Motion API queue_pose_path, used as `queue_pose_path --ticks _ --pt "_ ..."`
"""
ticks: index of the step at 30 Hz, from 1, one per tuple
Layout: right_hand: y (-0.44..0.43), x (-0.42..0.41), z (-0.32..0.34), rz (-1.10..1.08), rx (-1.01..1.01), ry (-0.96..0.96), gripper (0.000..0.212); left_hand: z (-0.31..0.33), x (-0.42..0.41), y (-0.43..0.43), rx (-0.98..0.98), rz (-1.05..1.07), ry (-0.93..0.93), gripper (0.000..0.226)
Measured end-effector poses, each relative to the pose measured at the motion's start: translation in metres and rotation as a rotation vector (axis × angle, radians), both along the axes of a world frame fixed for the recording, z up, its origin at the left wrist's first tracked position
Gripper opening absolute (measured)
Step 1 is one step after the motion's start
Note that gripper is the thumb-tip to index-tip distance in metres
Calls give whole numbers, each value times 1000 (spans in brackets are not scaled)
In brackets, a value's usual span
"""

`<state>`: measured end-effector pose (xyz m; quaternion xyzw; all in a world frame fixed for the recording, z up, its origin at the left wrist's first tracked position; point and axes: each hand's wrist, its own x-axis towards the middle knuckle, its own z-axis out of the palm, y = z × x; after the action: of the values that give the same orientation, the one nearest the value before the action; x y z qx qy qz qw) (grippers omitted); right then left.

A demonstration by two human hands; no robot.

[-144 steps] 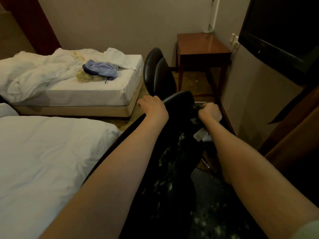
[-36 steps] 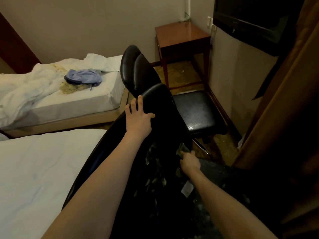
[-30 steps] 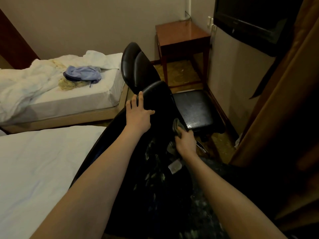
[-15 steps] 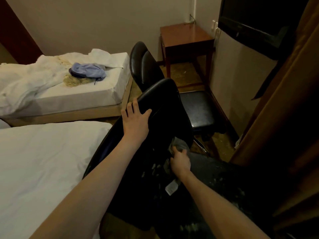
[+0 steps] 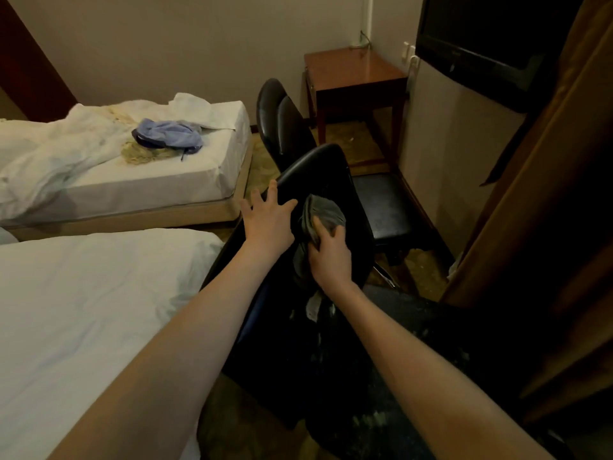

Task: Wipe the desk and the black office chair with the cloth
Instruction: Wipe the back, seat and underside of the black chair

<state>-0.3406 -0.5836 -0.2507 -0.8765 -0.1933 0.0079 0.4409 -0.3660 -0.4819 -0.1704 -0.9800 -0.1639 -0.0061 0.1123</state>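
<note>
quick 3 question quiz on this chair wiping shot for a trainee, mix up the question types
1. True or false: the right hand grips the grey cloth against the backrest of the near black chair.
2. Where does the left hand rest? A) on the near mattress B) on the top edge of the chair's backrest C) on the wooden desk
3. Fill the gap: the blue garment lies on the far ____.

Key: 1 true; 2 B; 3 bed
</note>
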Motion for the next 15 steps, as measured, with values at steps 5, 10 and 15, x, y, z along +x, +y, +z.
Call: queue_pose_path --ticks 5,10,15 --pt "-23 -5 -55 -13 -307 236 52 -3 -4 3 21 -20 -11 56" --pt "-49 8 -52 -34 -311 277 45 7 1 3 -2 -48 34 56" --pt "-21 -2 12 -122 -27 160 50 0 -3 5 20 -62 10 54"
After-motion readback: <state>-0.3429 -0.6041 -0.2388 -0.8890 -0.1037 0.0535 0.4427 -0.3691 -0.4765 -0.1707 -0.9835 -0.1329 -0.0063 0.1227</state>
